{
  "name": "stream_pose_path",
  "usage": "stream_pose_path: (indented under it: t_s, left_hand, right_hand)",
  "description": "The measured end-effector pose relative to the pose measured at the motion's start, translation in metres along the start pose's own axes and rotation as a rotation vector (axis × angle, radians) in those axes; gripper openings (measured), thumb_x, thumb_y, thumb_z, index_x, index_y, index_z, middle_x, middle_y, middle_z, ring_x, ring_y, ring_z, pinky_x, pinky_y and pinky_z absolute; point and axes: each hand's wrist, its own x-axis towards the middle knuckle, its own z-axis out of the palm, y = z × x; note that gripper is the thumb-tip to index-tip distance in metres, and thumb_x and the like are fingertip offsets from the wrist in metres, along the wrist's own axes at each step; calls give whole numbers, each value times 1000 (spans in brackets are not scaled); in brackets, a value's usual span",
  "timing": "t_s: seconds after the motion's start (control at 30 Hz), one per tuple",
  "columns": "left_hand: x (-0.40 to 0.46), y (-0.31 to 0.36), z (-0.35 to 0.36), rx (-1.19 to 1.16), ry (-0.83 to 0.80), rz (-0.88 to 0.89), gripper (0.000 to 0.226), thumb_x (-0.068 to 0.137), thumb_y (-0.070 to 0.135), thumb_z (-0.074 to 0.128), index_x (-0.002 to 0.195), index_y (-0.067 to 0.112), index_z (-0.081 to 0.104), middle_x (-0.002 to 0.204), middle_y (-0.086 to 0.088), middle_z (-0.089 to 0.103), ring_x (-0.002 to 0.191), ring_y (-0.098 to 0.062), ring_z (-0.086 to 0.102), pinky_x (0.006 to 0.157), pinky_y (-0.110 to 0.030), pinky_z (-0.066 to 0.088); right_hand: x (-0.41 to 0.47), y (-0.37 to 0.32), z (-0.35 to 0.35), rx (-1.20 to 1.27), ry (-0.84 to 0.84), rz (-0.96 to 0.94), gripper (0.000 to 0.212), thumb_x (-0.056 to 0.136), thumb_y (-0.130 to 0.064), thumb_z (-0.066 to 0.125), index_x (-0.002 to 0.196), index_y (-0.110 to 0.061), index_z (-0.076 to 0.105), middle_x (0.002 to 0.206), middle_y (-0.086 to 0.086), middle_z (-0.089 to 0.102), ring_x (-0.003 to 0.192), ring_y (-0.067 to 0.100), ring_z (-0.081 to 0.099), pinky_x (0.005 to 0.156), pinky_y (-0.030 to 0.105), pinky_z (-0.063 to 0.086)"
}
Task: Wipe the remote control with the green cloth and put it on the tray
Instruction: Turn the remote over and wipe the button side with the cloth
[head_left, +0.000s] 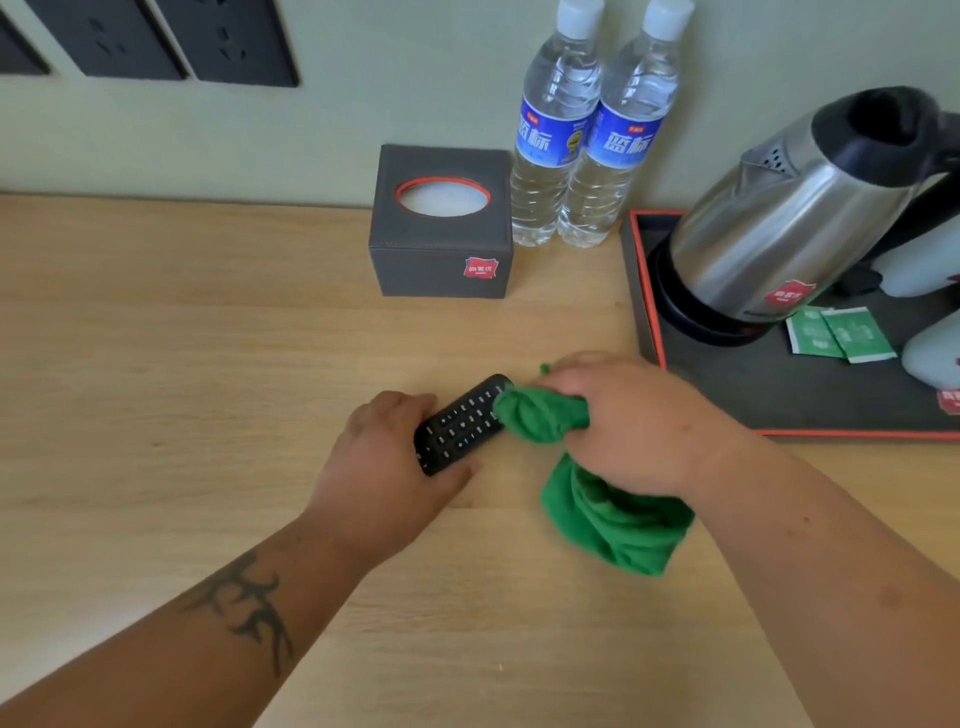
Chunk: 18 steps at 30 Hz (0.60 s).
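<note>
Head view: mid-bench, the left hand (387, 457) has its fingers closed around the remote control (462, 423), while the right hand (634, 426) grips the bunched green cloth (535, 415) against its far end. Best to wipe along the buttons with steady pressure; the tray (779, 395) waits at the bench's right edge.

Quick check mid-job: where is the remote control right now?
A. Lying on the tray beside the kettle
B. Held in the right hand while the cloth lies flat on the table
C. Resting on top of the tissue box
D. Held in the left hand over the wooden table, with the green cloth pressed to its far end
D: the left hand grips the remote control while the right hand presses the bunched green cloth against its far end, short of the tray.
</note>
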Motion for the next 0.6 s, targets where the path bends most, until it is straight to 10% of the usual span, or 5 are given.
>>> stream_pose_path:
  t_s: [0.3, 0.6]
  left_hand:
    - [4, -6, 1, 28, -10, 103, 30, 75, 52, 65, 101, 38, 65, 85, 11, 51, 85, -16, 52, 70, -33, 48]
    - [3, -8, 1, 25, -18, 71, 45, 78, 53, 66, 121, 44, 59, 98, 18, 52, 99, -8, 48, 82, -31, 48]
  right_hand:
    - [16, -44, 24, -399, 228, -218, 40, 85, -24, 53, 121, -37, 64, 126, -4, 51, 106, 25, 41, 89, 42, 42]
    - [21, 10, 6, -359, 297, 11, 43, 80, -23, 62, 120, -38, 67, 125, -2, 56, 104, 29, 44, 91, 44, 43]
